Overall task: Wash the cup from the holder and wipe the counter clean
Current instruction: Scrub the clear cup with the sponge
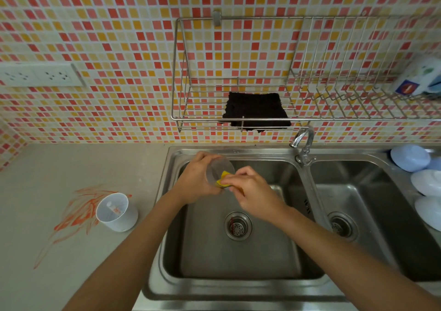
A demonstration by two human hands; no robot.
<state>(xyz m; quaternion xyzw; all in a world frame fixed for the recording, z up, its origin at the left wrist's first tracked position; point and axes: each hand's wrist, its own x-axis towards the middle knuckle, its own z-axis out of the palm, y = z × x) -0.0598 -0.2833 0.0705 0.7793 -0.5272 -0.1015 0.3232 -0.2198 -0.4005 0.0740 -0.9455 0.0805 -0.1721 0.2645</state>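
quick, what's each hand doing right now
Left hand: holding the clear cup over the sink.
Right hand: pinching the yellow sponge at the cup's rim.

Left hand (194,179) gripping cup (218,171) — right hand (253,191) pinching sponge (224,179) (yellow)

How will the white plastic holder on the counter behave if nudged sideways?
The white plastic cylindrical holder looks thin-walled and nearly empty, so probably light and apt to slide. It stands taller than wide, so a high push might tip it. The orange smear beneath it could make it slippery.
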